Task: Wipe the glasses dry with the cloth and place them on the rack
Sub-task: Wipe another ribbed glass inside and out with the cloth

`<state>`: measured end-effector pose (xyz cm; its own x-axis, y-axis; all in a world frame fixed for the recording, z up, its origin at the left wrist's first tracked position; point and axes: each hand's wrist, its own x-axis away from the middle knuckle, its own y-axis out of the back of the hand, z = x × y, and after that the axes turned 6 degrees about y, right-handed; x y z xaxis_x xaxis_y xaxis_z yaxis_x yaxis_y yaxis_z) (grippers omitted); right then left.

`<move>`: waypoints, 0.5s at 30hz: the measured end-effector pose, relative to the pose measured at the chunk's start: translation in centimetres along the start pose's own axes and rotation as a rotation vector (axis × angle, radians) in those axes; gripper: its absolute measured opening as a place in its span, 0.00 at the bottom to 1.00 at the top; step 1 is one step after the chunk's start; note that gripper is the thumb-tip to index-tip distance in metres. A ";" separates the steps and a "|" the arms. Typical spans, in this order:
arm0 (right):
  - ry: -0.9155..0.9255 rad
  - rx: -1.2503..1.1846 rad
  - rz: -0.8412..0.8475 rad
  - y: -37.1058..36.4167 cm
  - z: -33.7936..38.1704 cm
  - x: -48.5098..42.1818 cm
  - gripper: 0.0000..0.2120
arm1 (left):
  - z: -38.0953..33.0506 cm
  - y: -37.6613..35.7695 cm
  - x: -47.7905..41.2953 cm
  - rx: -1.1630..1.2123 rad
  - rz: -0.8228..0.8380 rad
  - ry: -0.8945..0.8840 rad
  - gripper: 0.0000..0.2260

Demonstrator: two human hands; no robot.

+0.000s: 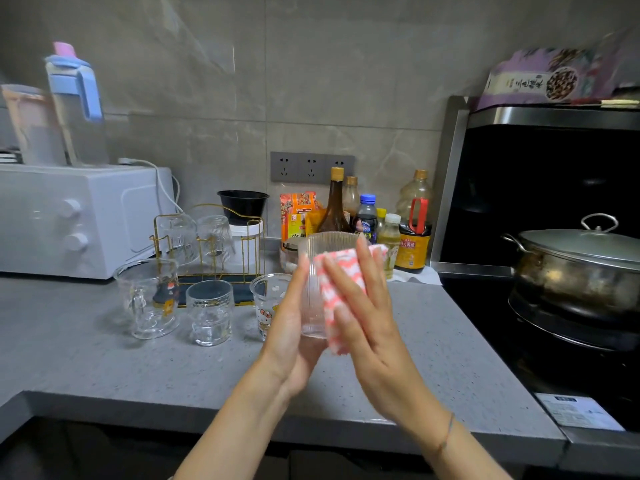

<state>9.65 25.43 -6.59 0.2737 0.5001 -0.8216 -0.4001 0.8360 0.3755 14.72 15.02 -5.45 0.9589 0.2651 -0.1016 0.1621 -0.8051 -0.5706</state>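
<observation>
A clear ribbed glass point(312, 299) is upright in the air above the grey counter. My left hand point(289, 341) grips it from the left and below. My right hand point(367, 317) lies flat with straight fingers, pressing a pink-and-white cloth point(334, 296) against the glass's right side. Behind and to the left stands the gold wire rack point(258, 237) on a dark tray, with two ribbed glasses point(178, 237) point(216, 237) upside down on it. In front of the rack stand a handled printed mug point(149, 299), a clear tumbler point(209, 311) and a cartoon-printed cup point(268, 303).
A white oven point(69, 216) sits at the left with jugs on top. Sauce bottles point(381, 223) and a black bowl point(242, 202) line the wall. A lidded steel pot point(581, 268) stands on the black stove at the right. The counter's front edge point(242, 410) runs below my forearms.
</observation>
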 end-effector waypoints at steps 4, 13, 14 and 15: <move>-0.045 0.011 -0.035 1.3 -0.5 -2.3 0.25 | 0.7 0.4 0.0 -0.035 -0.009 0.008 0.23; 0.120 0.057 0.036 -0.5 0.2 0.7 0.28 | 0.2 -0.4 -0.1 0.099 0.079 0.058 0.32; 0.137 0.064 0.047 -0.7 0.3 1.3 0.29 | 0.1 -0.3 -0.1 0.121 0.100 0.091 0.35; 0.145 0.074 0.056 -0.9 0.3 1.8 0.30 | -0.1 -0.2 -0.1 0.138 0.119 0.126 0.37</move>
<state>10.72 25.67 -8.28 0.1212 0.5128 -0.8499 -0.3444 0.8248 0.4485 14.63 15.14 -5.28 0.9922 0.0977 -0.0774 0.0211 -0.7439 -0.6679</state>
